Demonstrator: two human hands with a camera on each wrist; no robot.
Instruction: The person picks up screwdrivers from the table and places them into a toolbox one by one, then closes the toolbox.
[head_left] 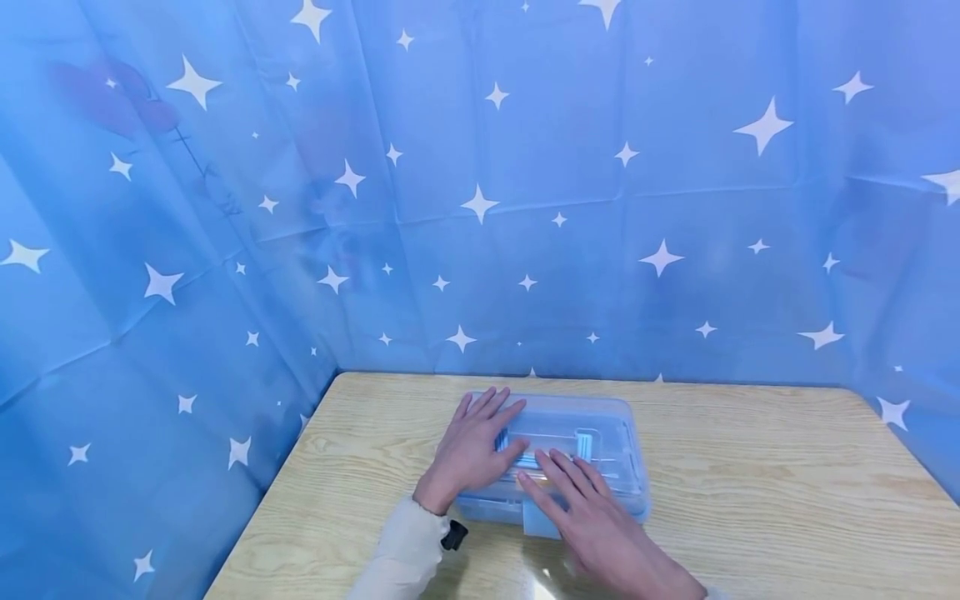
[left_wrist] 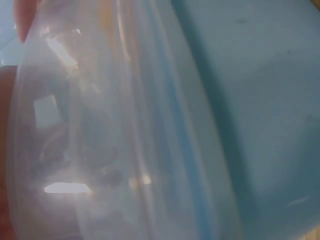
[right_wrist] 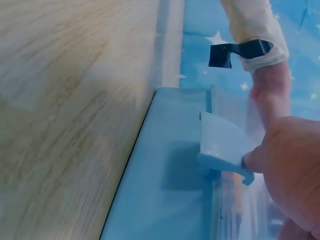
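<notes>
A light-blue plastic storage box [head_left: 570, 410] with a see-through lid stands closed on the table. My left hand [head_left: 471, 446] lies across the left part of the lid with its fingers spread. Over the front edge reaches my right hand [head_left: 600, 525], its straight fingers resting on the lid. In the right wrist view the box's front latch [right_wrist: 222, 142] stands tilted out from the front wall, and the right thumb [right_wrist: 254, 160] is at its edge. Through the lid [left_wrist: 100, 140] show blurred shapes, among them blue and orange ones.
The box stands on a wood-grain table [head_left: 765, 483], near its middle. A blue curtain [head_left: 555, 283] with white stars hangs behind the table and along its left side. A black strap with a camera mount [head_left: 453, 535] sits on the left wrist.
</notes>
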